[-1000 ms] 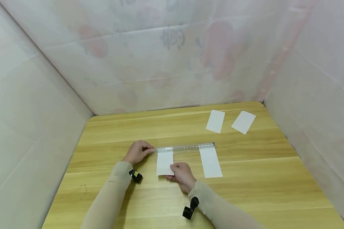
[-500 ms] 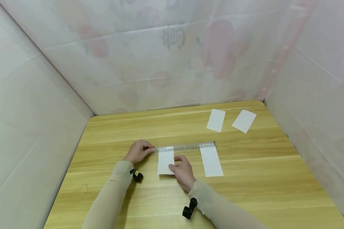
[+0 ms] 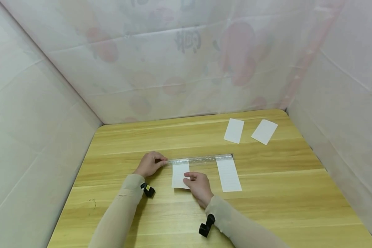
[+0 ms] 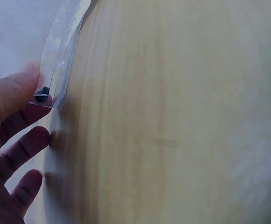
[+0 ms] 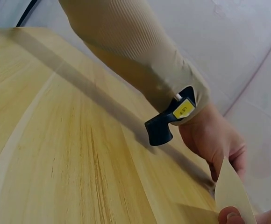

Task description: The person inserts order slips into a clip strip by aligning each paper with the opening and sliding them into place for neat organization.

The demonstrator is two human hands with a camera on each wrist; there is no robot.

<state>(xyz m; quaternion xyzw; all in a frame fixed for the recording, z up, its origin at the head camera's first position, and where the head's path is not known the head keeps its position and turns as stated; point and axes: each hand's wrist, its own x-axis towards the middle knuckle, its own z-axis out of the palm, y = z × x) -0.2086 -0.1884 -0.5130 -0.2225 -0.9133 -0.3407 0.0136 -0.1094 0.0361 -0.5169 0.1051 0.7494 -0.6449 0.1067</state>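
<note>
In the head view, a clear plastic ruler (image 3: 202, 159) lies across the upper ends of two white paper cards. My left hand (image 3: 149, 164) pinches its left end between thumb and forefinger; the left wrist view shows a dark mark on the ruler's end (image 4: 42, 94), with the other fingers spread below. My right hand (image 3: 199, 187) is at the lower right edge of the left card (image 3: 180, 175), thumb on top and forefinger over the face. Seen from the right wrist, that card (image 5: 231, 191) bends upward, held between a fingertip (image 5: 230, 215) and the thumb. The right card (image 3: 229, 175) lies flat.
Two more white cards, one upright (image 3: 234, 131) and one slanted (image 3: 264, 132), lie at the back right of the wooden table (image 3: 127, 210). Pale printed sheeting (image 3: 173, 62) hangs behind it and along both sides. A black wrist camera (image 3: 207, 225) sits on each sleeve.
My right forefinger has come up from under the left card to over its face, and the card has slid slightly right. The left hand and ruler have stayed in place.
</note>
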